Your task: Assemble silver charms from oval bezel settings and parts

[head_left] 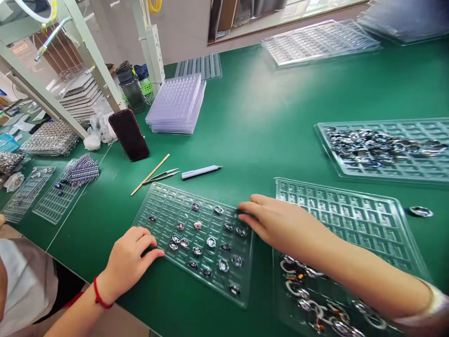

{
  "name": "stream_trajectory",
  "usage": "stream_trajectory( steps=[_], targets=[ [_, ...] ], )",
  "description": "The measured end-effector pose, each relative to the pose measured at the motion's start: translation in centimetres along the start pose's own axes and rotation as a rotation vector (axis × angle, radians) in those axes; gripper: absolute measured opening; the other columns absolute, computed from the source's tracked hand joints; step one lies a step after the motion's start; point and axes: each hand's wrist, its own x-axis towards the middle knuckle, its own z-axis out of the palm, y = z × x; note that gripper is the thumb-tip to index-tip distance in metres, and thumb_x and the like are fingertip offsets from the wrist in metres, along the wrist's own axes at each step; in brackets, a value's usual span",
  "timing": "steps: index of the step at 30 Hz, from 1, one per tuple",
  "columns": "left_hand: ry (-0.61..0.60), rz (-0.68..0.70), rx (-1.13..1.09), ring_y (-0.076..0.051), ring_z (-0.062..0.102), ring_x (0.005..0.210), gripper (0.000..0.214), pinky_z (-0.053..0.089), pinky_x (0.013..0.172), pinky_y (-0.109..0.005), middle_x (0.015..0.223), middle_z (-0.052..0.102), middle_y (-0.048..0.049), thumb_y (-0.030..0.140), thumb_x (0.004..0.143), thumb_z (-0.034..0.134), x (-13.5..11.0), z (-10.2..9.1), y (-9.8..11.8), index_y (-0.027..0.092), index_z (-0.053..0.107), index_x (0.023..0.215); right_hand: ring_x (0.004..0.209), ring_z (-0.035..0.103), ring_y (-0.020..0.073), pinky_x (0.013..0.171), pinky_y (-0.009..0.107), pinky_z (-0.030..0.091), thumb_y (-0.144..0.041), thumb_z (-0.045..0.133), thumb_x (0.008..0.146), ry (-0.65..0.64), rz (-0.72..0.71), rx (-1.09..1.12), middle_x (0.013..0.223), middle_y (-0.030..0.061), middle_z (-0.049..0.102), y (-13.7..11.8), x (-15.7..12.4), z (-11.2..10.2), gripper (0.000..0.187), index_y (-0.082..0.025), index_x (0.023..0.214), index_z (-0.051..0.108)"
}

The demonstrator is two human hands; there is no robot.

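We steady the clear compartment tray [164, 206] on the green desk [266, 117] with our left hand [128, 260], fingers curled on its near-left edge, holding nothing. Our right hand [280, 224] lies flat, empty, fingertips at the small metal parts [210, 242]. Sorting looks under way; next comes a fine pinch.

Work surface: green matte table [266, 117]. On it lie a clear compartmented plastic tray with scattered small parts [164, 201], a second clear tray [354, 206], a third tray heaped with metal pieces [417, 175], a stack of translucent blister trays [177, 103], a dark phone [128, 135], a white pen [200, 172], metal tweezers [162, 176], a thin wooden stick [150, 174] and a loose metal ring [421, 211].
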Motion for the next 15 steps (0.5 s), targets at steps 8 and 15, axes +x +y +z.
stream_trajectory(
  steps=[8,15],
  targets=[
    [0.035,0.009,-0.101,-0.018,0.061,0.087,0.003,0.052,0.078,-0.032,0.092,0.066,-0.0032,0.022,0.086,0.068,0.2,-1.3,-1.6,0.021,0.068,0.083,0.045,0.049,0.0144,0.047,0.031,0.032,-0.020,0.025,0.101,0.224,-0.256,-0.003,0.059,0.0019,0.047,-3.7,-5.5,0.2,0.051,-0.020,0.059,0.053],
    [0.035,0.127,-0.150,-0.017,0.059,0.080,0.012,0.047,0.074,-0.033,0.087,0.068,-0.0036,0.019,0.092,0.059,1.5,-0.5,1.0,0.021,0.071,0.094,0.061,0.060,0.0141,0.051,0.026,0.044,-0.041,0.028,0.102,0.247,-0.059,0.279,0.078,0.0029,0.058,-3.7,-7.0,-0.2,0.040,-0.022,0.115,0.061]
  ],
)
